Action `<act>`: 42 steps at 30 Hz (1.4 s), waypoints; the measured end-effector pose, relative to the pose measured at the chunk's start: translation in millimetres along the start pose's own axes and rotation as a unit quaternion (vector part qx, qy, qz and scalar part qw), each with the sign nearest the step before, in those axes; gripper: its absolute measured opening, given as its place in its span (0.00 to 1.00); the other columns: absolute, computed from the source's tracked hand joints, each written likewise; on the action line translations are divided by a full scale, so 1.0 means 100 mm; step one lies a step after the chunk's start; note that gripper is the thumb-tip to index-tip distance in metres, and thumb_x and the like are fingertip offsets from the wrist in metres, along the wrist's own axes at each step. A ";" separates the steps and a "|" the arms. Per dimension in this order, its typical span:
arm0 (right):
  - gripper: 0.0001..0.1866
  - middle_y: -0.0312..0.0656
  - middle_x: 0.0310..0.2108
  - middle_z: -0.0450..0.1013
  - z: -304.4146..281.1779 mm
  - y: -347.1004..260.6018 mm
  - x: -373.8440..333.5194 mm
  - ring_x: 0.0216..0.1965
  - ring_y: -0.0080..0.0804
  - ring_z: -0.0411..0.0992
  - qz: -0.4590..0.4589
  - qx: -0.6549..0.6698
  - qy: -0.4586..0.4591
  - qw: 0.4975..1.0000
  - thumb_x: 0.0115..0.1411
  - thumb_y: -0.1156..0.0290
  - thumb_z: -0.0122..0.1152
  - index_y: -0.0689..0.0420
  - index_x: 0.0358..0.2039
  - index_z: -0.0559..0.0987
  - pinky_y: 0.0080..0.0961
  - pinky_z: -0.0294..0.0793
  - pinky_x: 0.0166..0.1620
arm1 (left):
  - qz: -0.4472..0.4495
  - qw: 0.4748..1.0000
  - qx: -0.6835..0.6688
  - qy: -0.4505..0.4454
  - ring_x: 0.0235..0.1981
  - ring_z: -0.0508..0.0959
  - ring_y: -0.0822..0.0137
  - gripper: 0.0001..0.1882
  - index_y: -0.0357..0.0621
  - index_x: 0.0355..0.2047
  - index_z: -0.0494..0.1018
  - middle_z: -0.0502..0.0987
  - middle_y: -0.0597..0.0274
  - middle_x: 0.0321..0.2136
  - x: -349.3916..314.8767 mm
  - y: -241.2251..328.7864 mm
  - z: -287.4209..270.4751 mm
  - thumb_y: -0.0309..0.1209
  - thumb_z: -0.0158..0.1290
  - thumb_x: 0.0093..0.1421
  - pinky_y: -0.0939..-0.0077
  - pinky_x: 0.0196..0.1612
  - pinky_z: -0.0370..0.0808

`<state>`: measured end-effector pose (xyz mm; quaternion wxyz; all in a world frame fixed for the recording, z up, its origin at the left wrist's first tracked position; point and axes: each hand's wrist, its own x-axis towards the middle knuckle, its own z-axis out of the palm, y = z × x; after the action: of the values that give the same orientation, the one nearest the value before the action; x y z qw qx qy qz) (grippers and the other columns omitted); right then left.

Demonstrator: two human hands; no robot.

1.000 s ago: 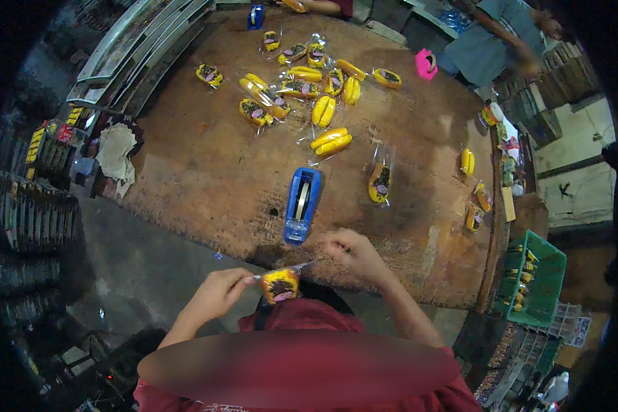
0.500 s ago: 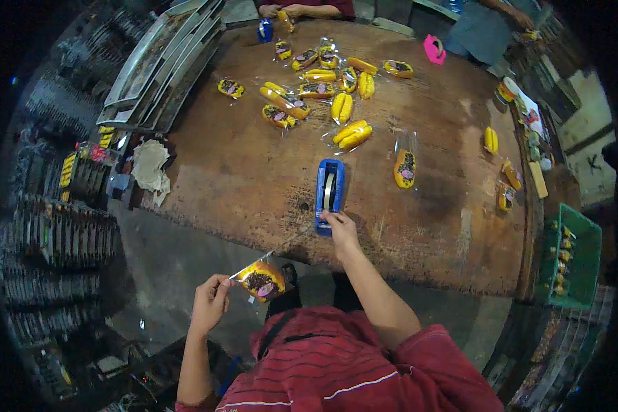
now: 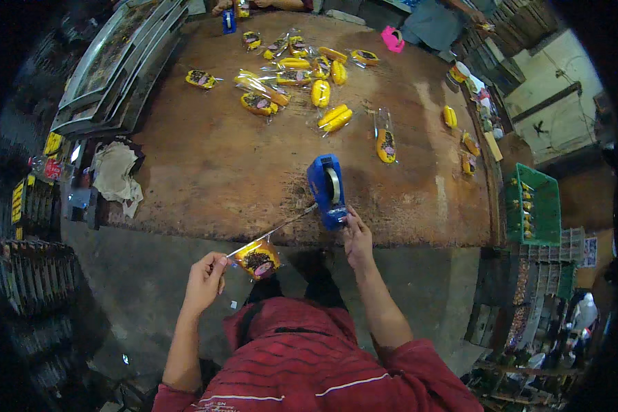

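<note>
My left hand point(image 3: 204, 280) is closed, pinching the gathered end of a clear plastic bag. Inside the bag is a golden bread roll point(image 3: 258, 261) with dark topping and a pink label, hanging just off the table's near edge. From my left fingers a thin pale strip point(image 3: 281, 225) stretches past the roll toward a blue tape dispenser point(image 3: 327, 192). The dispenser leans on the near part of the table, its roll of tape showing. My right hand point(image 3: 357, 240) has its fingertips together at the dispenser's near right corner; what they pinch is too small to tell.
Several bagged rolls point(image 3: 321, 93) lie across the far half of the wooden table point(image 3: 220, 172). One bagged roll point(image 3: 385, 145) lies right of the dispenser. Stacked trays point(image 3: 117, 69) and crumpled paper point(image 3: 115, 175) are left; a green crate point(image 3: 537, 206) stands right. Other people's hands show at the far edge.
The dispenser has tipped and turned, now showing its blue left side. My right hand has shifted to its near right corner. The whole view has swung, so the table sits further left.
</note>
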<state>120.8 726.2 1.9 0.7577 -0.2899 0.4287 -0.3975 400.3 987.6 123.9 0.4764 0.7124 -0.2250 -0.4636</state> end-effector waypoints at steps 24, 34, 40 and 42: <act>0.13 0.31 0.27 0.70 0.04 -1.27 -0.95 0.26 0.16 0.64 -0.126 -0.203 -0.054 0.969 0.69 0.64 0.59 0.62 0.39 0.82 0.19 0.63 0.30 | 0.087 0.970 0.221 -0.051 0.19 0.69 0.71 0.13 0.36 0.40 0.79 0.77 0.56 0.21 -0.05 0.60 1.18 0.35 0.52 0.69 0.71 0.25 0.66; 0.10 0.26 0.22 0.68 0.32 -1.29 -1.25 0.16 0.11 0.56 0.226 -0.120 -0.134 0.957 0.65 0.75 0.61 0.60 0.46 0.79 0.14 0.54 0.20 | 0.081 0.967 0.186 -0.153 0.20 0.66 0.77 0.12 0.36 0.40 0.79 0.75 0.63 0.21 -0.02 0.76 1.48 0.33 0.52 0.68 0.74 0.24 0.63; 0.22 0.25 0.21 0.68 0.40 -1.10 -1.31 0.17 0.10 0.58 0.163 -0.242 -0.149 0.945 0.63 0.77 0.62 0.55 0.58 0.76 0.14 0.54 0.20 | 0.041 0.967 0.099 -0.231 0.19 0.64 0.82 0.11 0.40 0.38 0.79 0.70 0.75 0.18 -0.03 0.73 1.25 0.31 0.49 0.71 0.81 0.22 0.60; 0.29 0.23 0.19 0.68 0.42 -1.03 -1.35 0.16 0.10 0.58 0.122 -0.243 -0.163 0.948 0.63 0.74 0.64 0.52 0.65 0.70 0.15 0.54 0.20 | 0.031 0.969 0.080 -0.232 0.18 0.63 0.82 0.11 0.39 0.38 0.79 0.68 0.76 0.17 -0.01 0.71 1.18 0.32 0.49 0.71 0.81 0.22 0.60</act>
<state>78.5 792.3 158.1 0.7666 -0.4714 0.4153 -0.1330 305.1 901.4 173.3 0.3669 0.6137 -0.3877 -0.5818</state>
